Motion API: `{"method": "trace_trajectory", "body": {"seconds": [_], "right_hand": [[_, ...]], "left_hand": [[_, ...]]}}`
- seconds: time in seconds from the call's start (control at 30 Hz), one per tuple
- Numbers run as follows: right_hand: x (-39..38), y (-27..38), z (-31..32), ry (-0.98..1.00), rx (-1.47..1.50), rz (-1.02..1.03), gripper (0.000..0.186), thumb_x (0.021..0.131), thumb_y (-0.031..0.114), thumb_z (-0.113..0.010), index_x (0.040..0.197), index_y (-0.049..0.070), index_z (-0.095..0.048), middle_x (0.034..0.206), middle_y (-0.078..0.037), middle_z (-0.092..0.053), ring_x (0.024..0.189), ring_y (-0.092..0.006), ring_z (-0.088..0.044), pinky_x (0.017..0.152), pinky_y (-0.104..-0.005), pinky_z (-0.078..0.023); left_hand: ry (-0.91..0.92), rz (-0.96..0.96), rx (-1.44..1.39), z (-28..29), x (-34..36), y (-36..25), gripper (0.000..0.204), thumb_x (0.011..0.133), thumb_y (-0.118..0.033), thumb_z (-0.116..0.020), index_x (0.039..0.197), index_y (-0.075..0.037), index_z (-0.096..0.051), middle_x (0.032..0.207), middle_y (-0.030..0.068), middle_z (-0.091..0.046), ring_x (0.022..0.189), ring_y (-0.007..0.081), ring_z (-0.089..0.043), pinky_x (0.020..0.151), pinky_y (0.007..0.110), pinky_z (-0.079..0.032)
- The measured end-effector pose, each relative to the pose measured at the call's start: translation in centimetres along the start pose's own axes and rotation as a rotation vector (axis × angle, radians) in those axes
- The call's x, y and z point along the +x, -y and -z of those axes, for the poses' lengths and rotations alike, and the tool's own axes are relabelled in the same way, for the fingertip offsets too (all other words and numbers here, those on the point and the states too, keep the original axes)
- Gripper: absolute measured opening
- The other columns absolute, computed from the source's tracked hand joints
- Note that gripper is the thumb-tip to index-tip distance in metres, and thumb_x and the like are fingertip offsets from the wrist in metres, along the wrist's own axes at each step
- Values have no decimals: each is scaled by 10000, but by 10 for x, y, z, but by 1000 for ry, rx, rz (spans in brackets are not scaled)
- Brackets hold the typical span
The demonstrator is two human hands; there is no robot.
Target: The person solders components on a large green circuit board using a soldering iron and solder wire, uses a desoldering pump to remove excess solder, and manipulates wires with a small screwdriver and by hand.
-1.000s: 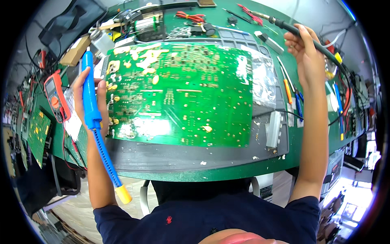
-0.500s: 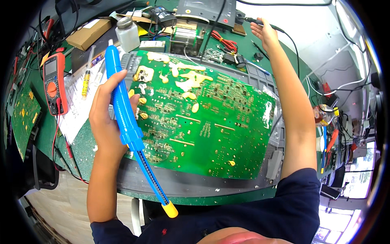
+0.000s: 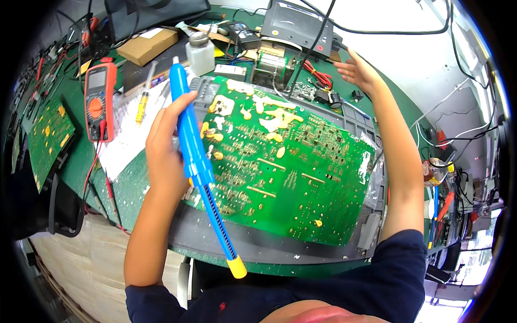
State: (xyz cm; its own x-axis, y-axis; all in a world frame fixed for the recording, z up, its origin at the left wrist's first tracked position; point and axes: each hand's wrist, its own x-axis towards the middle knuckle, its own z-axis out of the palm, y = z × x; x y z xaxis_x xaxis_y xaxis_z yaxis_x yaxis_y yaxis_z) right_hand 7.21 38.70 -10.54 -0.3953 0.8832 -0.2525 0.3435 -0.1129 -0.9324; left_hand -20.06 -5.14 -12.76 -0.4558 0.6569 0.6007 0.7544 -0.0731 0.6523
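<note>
head view: our left hand (image 3: pixel 166 151) wraps the blue solder sucker (image 3: pixel 191 137) by the left edge of the green board (image 3: pixel 285 207), axis slanting from far-left tip to near-right yellow end. our right hand (image 3: pixel 360 73) is beyond the board, fingers half-spread; we can't tell any hold.

Green bench (image 3: pixel 128 175) with a grey mat (image 3: pixel 196 231), red multimeter (image 3: pixel 97 103), white paper (image 3: pixel 125 125) and bundled red wires (image 3: pixel 319 76) on it.

Bright light, washed-out window (image 3: pixel 476 255) at right — fisheye bending, black corners.
</note>
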Motion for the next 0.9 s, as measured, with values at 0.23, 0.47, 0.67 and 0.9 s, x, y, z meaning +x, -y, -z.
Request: {"method": "trace_trajectory", "body": {"seconds": [0.23,0.47,0.67,0.9], "right_hand": [[-137,-28,33,50,-163,244,565,1028,438,-609,1383,-2,-586,1309,-112,-688,1231,-204,-613,1049,-368,-471],[-271,-78,58,98,-284,207,458,1034,270,-598,1424,32,-566,1327,-88,-680,1191,-170,-624,991,-343,-493],[-284,-105,44,230,-174,78,479,1033,270,-597,1445,33,-541,1289,-62,-681,1081,-134,-639,865,-289,-525],[-261,-109,36,421,175,67,497,1011,178,-640,1463,15,-515,1205,-28,-671,952,-82,-632,790,-235,-536]], "left_hand": [[-6,80,-174,-1,0,10,532,908,88,-575,1389,-138,-618,1014,42,-666,872,113,-683,714,257,-546],[-11,24,-162,-5,4,29,450,960,-180,-755,1384,-131,-611,1051,76,-695,977,144,-669,879,297,-528],[184,2,-129,5,21,58,513,945,-69,-745,1427,-118,-576,1091,83,-687,1018,158,-666,912,302,-531],[398,257,-174,40,26,80,685,841,162,-623,1443,-164,-592,1149,69,-667,935,131,-609,848,278,-523]]}}
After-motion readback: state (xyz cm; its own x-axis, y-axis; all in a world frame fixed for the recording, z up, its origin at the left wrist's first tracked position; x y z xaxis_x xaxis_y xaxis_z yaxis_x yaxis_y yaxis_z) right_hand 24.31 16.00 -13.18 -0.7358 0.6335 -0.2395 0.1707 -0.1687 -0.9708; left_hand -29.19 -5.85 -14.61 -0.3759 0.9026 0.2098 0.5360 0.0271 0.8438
